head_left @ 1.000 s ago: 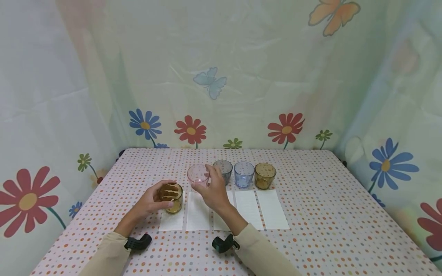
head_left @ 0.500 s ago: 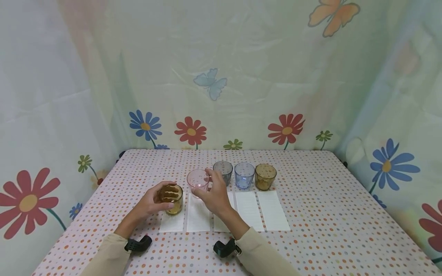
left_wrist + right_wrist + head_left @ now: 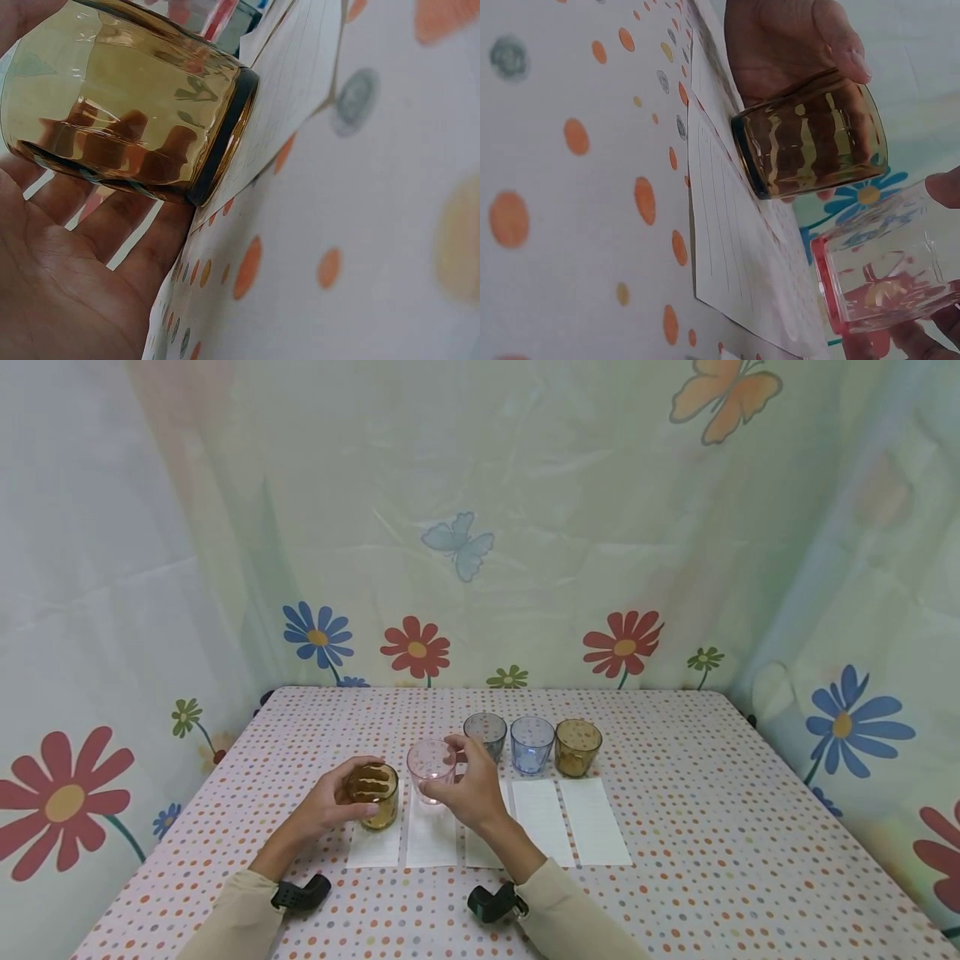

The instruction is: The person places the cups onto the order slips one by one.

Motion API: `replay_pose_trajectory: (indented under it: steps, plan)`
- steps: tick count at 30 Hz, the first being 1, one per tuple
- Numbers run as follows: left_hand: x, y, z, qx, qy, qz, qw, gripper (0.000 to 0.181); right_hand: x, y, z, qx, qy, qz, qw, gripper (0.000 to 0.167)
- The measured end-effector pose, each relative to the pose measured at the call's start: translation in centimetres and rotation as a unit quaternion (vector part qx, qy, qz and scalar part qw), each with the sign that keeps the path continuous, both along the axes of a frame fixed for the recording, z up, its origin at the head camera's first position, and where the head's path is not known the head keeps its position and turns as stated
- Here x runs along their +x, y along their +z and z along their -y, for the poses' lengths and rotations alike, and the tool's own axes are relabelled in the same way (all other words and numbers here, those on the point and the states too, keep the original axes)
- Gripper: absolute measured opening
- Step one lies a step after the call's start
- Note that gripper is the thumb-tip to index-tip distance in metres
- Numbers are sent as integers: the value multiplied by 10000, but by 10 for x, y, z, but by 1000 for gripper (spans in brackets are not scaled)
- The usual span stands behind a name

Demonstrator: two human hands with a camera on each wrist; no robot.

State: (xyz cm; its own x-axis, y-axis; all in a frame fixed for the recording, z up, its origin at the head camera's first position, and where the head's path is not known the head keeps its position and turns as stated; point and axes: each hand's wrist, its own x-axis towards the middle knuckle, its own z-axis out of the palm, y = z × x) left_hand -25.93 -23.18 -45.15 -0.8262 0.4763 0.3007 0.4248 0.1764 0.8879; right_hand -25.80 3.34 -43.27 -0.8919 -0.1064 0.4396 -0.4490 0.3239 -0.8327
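At nine o'clock among the glasses on the desk (image 3: 712, 868), the left hand (image 3: 328, 800), half closed, grips an amber glass (image 3: 387, 802) upright on the leftmost paper strip (image 3: 372, 850). Toward its two o'clock, a pink glass (image 3: 429, 764) is held between thumb and fingers of the half-closed right hand (image 3: 478, 791). Onward at two o'clock stands a grey glass (image 3: 489, 733); at its three o'clock, a blue glass (image 3: 532, 747), then a brown glass (image 3: 578, 748).
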Motion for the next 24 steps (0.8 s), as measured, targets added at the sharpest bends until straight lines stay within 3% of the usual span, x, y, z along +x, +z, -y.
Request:
replay_pose_trajectory:
  steps: [14,24]
  plan:
    - [1,-1,1,116,-143,-7,9998,62,-4,0,-14,494,846,476,9940,67]
    - [0,0,0,93,-142,-65,9998,62,-5,-1,-13,668,1065,456,9910,62]
